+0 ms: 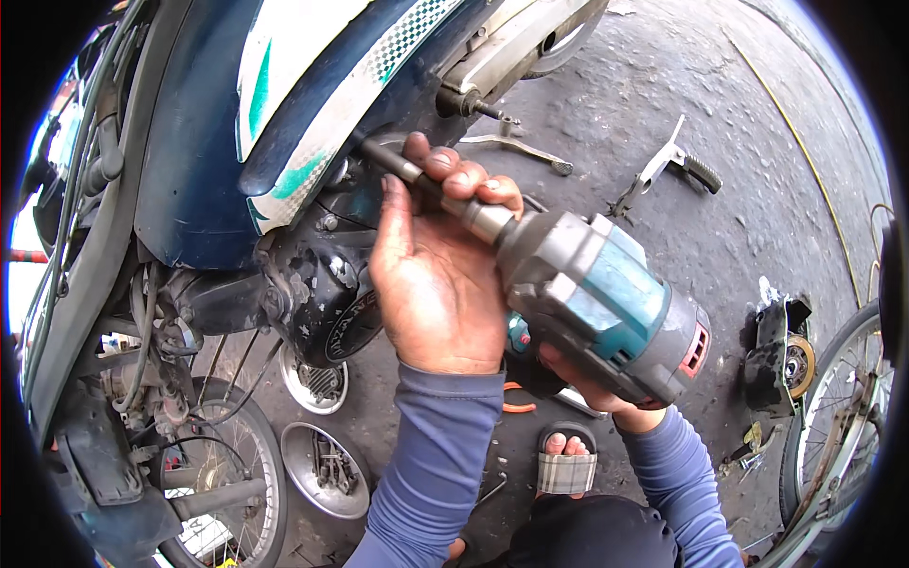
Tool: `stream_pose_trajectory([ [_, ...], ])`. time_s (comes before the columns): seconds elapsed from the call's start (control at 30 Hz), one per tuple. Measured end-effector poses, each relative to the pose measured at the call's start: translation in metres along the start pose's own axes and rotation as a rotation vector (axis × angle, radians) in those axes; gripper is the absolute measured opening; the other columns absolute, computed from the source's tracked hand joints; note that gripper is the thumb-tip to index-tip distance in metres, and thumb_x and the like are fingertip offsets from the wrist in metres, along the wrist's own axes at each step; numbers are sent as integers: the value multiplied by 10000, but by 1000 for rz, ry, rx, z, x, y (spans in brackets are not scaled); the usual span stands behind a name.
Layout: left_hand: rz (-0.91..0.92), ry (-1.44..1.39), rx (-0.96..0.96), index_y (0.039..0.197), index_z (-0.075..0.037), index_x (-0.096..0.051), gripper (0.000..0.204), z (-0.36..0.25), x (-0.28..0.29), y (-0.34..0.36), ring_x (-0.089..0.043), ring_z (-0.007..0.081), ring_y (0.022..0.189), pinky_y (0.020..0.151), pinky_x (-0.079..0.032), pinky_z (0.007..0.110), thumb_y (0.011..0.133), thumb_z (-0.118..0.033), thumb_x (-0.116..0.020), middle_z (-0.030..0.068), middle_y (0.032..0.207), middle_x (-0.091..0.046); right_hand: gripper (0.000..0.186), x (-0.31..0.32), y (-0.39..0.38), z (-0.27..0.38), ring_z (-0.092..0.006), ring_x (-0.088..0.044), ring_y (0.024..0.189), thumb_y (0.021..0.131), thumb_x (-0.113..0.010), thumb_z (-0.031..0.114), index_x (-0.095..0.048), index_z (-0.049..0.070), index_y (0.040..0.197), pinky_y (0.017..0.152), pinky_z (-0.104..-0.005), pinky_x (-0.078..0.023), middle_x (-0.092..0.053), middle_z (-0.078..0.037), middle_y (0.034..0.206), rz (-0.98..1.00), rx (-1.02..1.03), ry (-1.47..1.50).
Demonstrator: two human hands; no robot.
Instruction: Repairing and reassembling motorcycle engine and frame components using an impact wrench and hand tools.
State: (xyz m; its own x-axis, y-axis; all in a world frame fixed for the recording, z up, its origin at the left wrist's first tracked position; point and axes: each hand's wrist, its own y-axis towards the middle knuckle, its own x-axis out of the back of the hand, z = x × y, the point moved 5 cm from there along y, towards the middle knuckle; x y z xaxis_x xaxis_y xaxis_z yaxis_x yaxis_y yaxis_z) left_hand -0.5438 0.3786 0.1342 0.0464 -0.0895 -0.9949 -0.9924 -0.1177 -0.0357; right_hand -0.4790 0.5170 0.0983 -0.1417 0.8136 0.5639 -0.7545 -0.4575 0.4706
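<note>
A teal and grey cordless impact wrench [615, 293] lies across the middle, its nose toward the motorcycle's blue body panel [194, 180]. My right hand [595, 386], partly hidden beneath the tool's body, grips it from below. My left hand [440, 284] is palm up, its fingers curled over the long socket [393, 161] on the wrench's nose. The socket's far end goes in under the white and green fairing strip [308, 185], where its tip is hidden. Just left of my left hand is the black, chipped engine cover [329, 298].
Two metal bowls, one [327, 469] holding bolts, the other [317, 383] above it, stand on the ground by the front wheel [241, 473]. A footpeg bracket [663, 168] and a pedal lever [521, 150] lie farther off. To the right are a black part [778, 355] and a spoked wheel [843, 407].
</note>
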Motion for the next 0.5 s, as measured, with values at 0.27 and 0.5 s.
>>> stream_pose_trajectory([
  [0.27, -236, 232, 99, 1232, -47, -505, 312, 23, 97, -33, -543, 196, 908, 884, -477, 420, 1017, -254, -415, 66, 981, -561, 239, -67, -90, -32, -117, -594, 776, 904, -651, 150, -591, 40, 1108, 689, -276, -489, -621, -32, 898, -117, -932, 1069],
  [0.5, -86, 224, 60, 1277, -44, -489, 332, -10, 116, -16, -526, 152, 937, 944, -434, 357, 1016, -238, -425, 44, 1021, -545, 180, -105, -58, -31, -104, -528, 649, 931, -615, 214, -573, 45, 977, 610, -266, -441, -555, -10, 740, -149, -839, 1113],
])
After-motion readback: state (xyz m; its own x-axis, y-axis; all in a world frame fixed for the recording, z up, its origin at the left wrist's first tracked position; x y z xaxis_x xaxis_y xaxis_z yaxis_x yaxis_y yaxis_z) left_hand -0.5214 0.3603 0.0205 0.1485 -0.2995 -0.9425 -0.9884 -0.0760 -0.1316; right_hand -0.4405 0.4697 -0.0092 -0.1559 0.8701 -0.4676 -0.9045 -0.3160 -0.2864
